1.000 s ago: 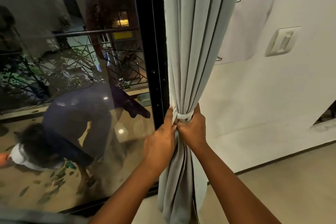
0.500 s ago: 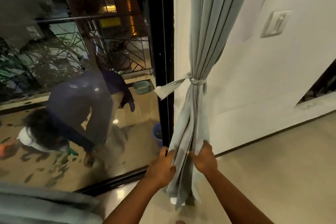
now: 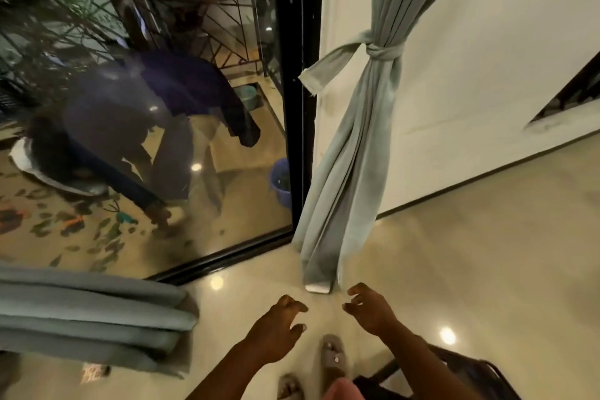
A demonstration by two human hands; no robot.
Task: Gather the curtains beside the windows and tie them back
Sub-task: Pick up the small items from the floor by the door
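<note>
Your left hand and right hand hung empty, grip released, just below the curtain, which stood knotted by its tie beside the window frame. Best next: straighten the hem, leaving the knot snug.

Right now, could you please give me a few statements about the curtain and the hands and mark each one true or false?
1. The grey curtain by the wall is gathered and knotted with a tie-back. True.
2. The left hand is gripping the curtain. False: it is open, below the hem and apart from the fabric.
3. The right hand holds nothing. True.
4. The tie-back's loose end points towards the wall switch. False: it sticks out towards the black window frame.
5. More grey curtain fabric shows at the lower left. True.
</note>
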